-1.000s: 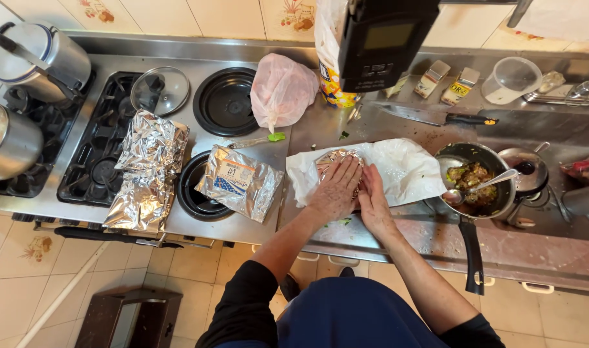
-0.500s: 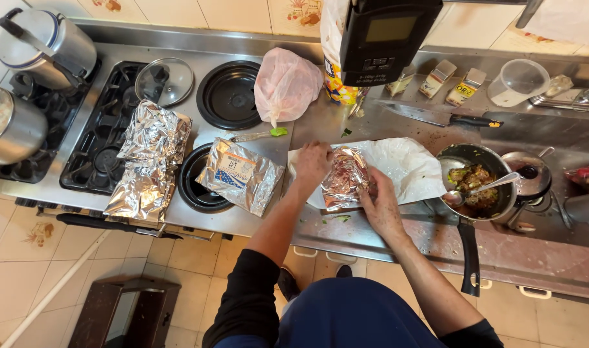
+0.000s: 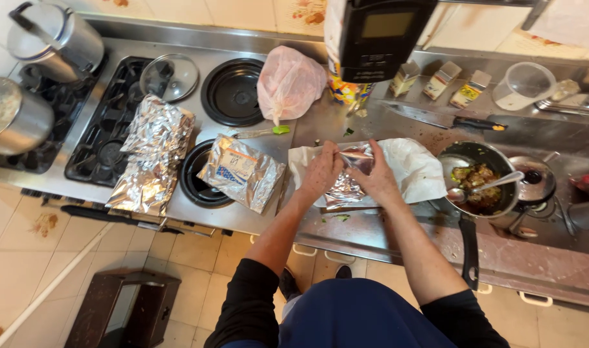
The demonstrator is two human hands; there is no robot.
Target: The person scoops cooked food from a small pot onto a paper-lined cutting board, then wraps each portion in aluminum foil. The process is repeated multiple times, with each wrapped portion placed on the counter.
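A crinkled foil packet [image 3: 347, 183] is gripped between both hands over a white sheet [image 3: 413, 169]. Its left edge is pinched by the left hand [image 3: 321, 175]; its top is covered by the right hand [image 3: 376, 177], fingers apparently curled around it. A round pan [image 3: 480, 169] stands just right of the grip.

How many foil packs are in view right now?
3: one in both hands over the white paper, two stacked on the stove. More may be hidden.
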